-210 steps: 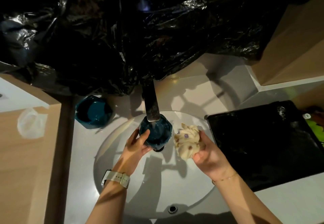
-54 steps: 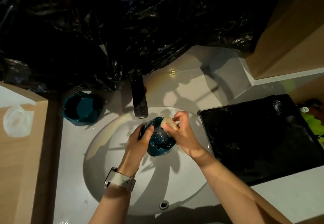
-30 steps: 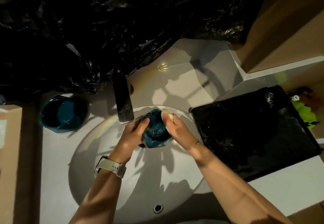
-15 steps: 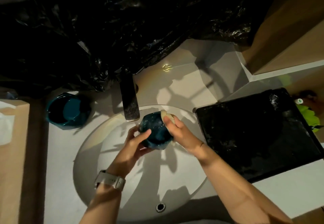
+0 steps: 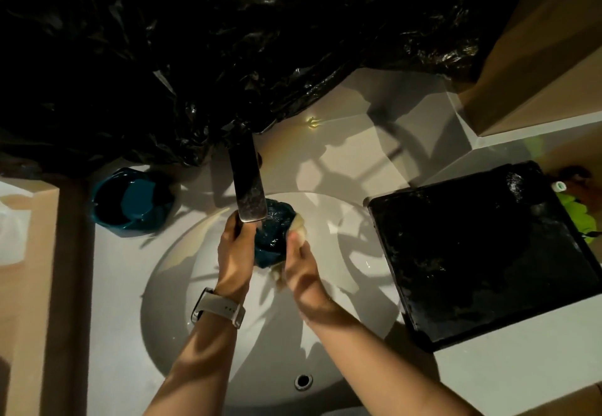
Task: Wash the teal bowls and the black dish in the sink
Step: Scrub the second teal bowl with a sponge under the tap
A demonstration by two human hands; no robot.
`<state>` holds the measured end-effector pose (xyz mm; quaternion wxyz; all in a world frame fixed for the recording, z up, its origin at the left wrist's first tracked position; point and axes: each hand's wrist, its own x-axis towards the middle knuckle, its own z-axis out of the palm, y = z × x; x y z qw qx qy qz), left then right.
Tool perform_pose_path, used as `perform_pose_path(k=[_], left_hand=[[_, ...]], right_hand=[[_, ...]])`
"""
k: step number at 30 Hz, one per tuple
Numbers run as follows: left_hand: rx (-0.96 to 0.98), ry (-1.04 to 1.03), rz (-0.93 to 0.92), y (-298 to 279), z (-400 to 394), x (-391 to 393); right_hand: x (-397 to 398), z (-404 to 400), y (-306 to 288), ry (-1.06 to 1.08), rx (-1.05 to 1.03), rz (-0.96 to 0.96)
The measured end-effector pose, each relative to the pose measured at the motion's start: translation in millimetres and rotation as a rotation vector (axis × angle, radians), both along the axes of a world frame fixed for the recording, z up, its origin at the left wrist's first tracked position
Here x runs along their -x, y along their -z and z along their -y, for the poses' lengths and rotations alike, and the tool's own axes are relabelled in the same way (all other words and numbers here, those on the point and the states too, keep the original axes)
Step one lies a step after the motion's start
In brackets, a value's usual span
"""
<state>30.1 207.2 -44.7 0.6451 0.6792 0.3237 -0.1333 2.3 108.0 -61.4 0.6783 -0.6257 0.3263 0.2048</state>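
From the head camera, looking down: a small teal bowl (image 5: 273,236) is held over the round white sink (image 5: 169,285), right under the flat metal spout of the faucet (image 5: 249,184). Its dark glazed surface looks wet and glistening, with angular facets; the spout and the two hands cover much of it, so only part of its body shows between them. The left hand (image 5: 235,252), with a pale watch (image 5: 219,308) on its wrist, grips the bowl from the left, fingers curled around its side. The right hand (image 5: 298,265) presses a pale cloth or sponge (image 5: 298,228) against the bowl's right side, fingers wrapped about that cloth; bits of it show above and below the hand.

A second teal bowl (image 5: 133,203) sits upright on the white bench (image 5: 114,285), left of the faucet and well apart from the hands; it has faceted walls and a lighter flat bottom. The black dish (image 5: 482,252), a large rectangular tray with wet, speckled sheen, lies on the bench just right of the sink. Crumpled black plastic sheeting (image 5: 228,40) hangs behind the faucet.
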Motion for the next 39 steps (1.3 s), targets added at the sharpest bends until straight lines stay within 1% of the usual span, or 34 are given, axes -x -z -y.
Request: perform_pose_path(k=[1, 2, 3, 5, 9, 11, 12, 15, 16, 17, 19, 22, 24, 26, 30, 32, 37, 39], left_hand=[[0.006, 0.002, 0.008, 1.0, 2.0, 2.9], [0.019, -0.010, 0.023, -1.0, 4.4, 5.7], [0.039, -0.026, 0.039, -4.3, 7.4, 7.9], [0.064, -0.050, 0.072, -7.6, 12.0, 7.9], [0.087, -0.040, 0.083, -8.5, 13.0, 4.5], [0.106, 0.049, 0.069, -5.4, 2.5, 5.0], [0.117, 0.103, 0.056, -3.6, -5.0, 4.0], [0.200, 0.313, -0.006, -2.2, -21.8, 0.3], [0.203, 0.382, -0.019, -2.7, -23.7, 0.7], [0.188, 0.403, -0.032, -4.0, -23.6, 1.6], [0.158, 0.334, -0.056, -1.7, -23.3, 2.6], [0.103, 0.198, -0.039, 2.4, -23.1, 1.6], [0.055, 0.134, -0.034, 4.9, -25.3, 1.9], [0.030, 0.087, -0.025, 9.2, -28.8, 3.5], [0.054, -0.024, -0.031, 18.7, -34.2, 7.8], [0.051, -0.019, -0.032, 19.6, -34.8, 6.1], [0.024, 0.034, 0.062, 20.1, -33.2, 1.5], [0.019, 0.002, 0.070, 17.7, -31.2, 0.0]], right_hand=[[-7.3, 0.4, 3.3, 0.032, -0.015, -0.076], [-14.7, 4.0, 6.3, 0.007, 0.013, -0.114], [-20.2, 8.5, 8.5, -0.043, 0.050, -0.108], [-26.6, 14.4, 9.4, -0.082, 0.063, -0.010], [-27.9, 15.3, 4.3, -0.081, -0.017, 0.138], [-25.7, 21.2, 4.2, -0.069, 0.007, 0.126], [-23.9, 26.4, 2.4, -0.101, 0.027, 0.118], [-22.4, 38.7, -0.1, -0.305, 0.072, 0.112], [-23.2, 40.6, -2.1, -0.343, 0.081, 0.094], [-24.3, 40.4, -0.8, -0.356, 0.097, 0.066], [-23.3, 32.8, -2.5, -0.344, 0.147, 0.037], [-14.2, 13.0, 2.9, -0.247, 0.195, 0.114], [-3.5, 2.0, -1.2, -0.179, 0.149, 0.189], [7.6, -6.3, -2.2, -0.131, 0.063, 0.217], [21.6, -28.2, 1.4, -0.134, 0.060, 0.084], [14.9, -30.1, -1.9, -0.137, 0.055, 0.096], [-8.3, -20.0, -9.2, -0.064, 0.024, 0.301], [2.0, -28.4, -3.2, -0.019, 0.024, 0.296]])
